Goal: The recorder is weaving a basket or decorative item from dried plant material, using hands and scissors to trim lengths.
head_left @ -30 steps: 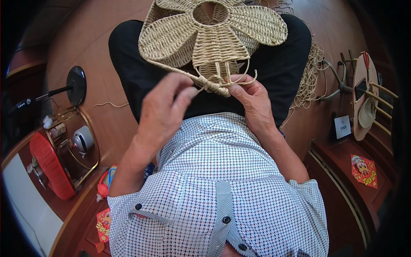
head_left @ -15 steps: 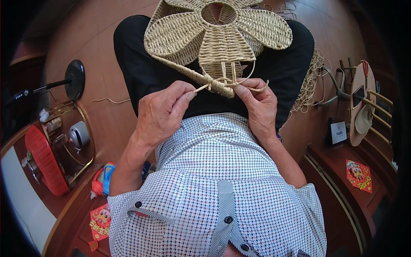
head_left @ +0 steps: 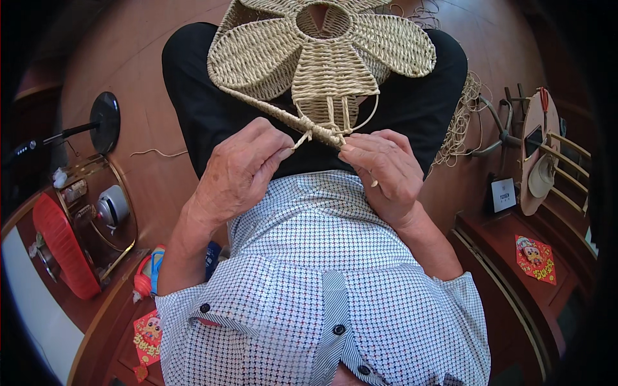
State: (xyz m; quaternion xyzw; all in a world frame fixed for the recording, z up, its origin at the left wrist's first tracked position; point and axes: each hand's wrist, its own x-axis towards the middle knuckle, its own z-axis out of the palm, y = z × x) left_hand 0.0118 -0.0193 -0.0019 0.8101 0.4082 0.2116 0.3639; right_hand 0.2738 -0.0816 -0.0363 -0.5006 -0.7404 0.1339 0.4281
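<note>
A flower-shaped woven straw basket (head_left: pixel 335 69) rests across my lap, with a round hole at its centre and broad petals. One straw-wrapped rim strip (head_left: pixel 273 110) runs slantwise down to my hands. My left hand (head_left: pixel 243 170) pinches a short straw cord end (head_left: pixel 301 139) that comes off the wrapped strip. At the strip's lower end, my right hand (head_left: pixel 383 168) is closed with thumb and fingers on the straw cord; a cord tip pokes out below its fingers. Two upright cords and a loose loop (head_left: pixel 376 109) join the lower petal to the strip.
A tangled pile of straw cord (head_left: pixel 460 122) lies on the floor to the right, beside a stool with a phone and a hat on it. At the left stand a fan with a black round base (head_left: pixel 105 123) and a low shelf with a red cover (head_left: pixel 61 244).
My right hand has turned over the strip's end, its fingers now covering the cord that stuck out. The basket has shifted slightly left. My left hand keeps its pinch.
</note>
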